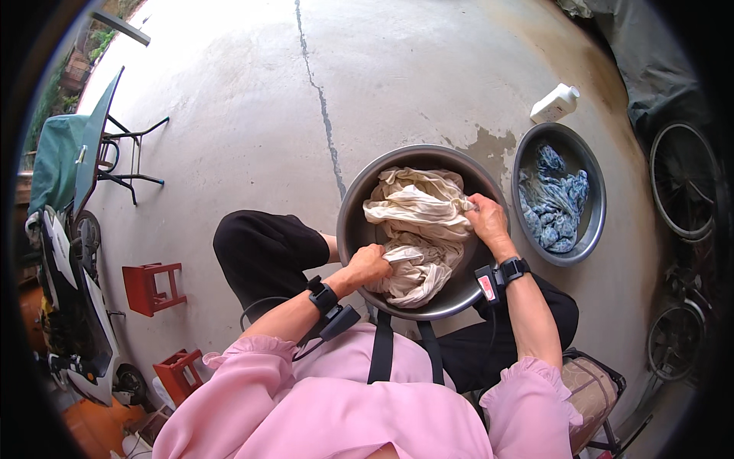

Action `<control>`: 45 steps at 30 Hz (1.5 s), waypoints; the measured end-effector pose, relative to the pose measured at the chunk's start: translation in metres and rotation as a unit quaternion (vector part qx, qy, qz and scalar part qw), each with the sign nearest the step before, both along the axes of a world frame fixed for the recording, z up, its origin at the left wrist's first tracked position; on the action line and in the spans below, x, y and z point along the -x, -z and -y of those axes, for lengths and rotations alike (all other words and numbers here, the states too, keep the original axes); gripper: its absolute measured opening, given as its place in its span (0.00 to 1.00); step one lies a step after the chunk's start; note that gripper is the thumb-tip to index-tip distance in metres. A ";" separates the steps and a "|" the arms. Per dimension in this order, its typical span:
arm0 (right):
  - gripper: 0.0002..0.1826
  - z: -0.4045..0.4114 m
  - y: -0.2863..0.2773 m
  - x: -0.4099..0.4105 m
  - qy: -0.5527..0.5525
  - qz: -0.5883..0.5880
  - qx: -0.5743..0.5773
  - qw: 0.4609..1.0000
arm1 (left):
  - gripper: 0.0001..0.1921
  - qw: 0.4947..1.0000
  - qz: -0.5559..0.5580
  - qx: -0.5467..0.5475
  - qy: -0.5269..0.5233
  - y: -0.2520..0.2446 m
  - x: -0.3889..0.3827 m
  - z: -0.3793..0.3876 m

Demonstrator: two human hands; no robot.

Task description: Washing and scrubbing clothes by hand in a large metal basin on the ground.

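Note:
A large metal basin (493,172) stands between my knees with a crumpled cream cloth (421,215) bunched inside. My left hand (367,265) pinches a fold of the cloth at the lower left. At the upper right, my right hand (486,218) grips another edge of it near the basin's wall. Whether the cloth is one piece or more, I cannot tell. To the right is a second metal basin (597,212), which holds twisted blue and white patterned cloth (556,201). A white plastic bottle (555,104) is just beyond that basin.
Red stools (140,290) and a white motor scooter (92,327) stand at the left, below a folding table (97,143). Bicycle wheels (682,181) are at the far right. A patterned padded seat (590,390) is at the lower right. Wet patches mark the concrete floor (246,115).

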State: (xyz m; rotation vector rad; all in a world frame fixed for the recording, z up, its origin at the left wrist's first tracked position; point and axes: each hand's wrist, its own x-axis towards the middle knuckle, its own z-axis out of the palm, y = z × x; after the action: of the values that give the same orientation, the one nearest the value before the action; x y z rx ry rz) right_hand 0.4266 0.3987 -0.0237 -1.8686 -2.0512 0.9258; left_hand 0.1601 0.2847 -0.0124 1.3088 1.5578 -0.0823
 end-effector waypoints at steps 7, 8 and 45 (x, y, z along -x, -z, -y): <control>0.40 -0.026 -0.033 0.044 -0.059 -0.067 0.001 0.996 | 0.25 0.953 0.055 -0.087 -0.286 0.020 0.027 -0.027; 0.45 -0.029 -0.029 0.052 -0.085 -0.027 0.021 0.996 | 0.26 0.943 0.072 -0.076 -0.315 0.015 0.026 -0.037; 0.16 -0.032 0.070 0.097 0.008 0.088 -0.099 0.991 | 0.08 0.934 -0.073 -0.349 0.038 0.079 -0.046 -0.130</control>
State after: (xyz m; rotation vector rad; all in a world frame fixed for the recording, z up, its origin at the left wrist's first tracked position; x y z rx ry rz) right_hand 0.3298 0.4310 -0.0933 -1.9148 -2.1341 0.5474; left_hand 0.2064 0.4147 -0.0912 1.9487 1.7352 0.3681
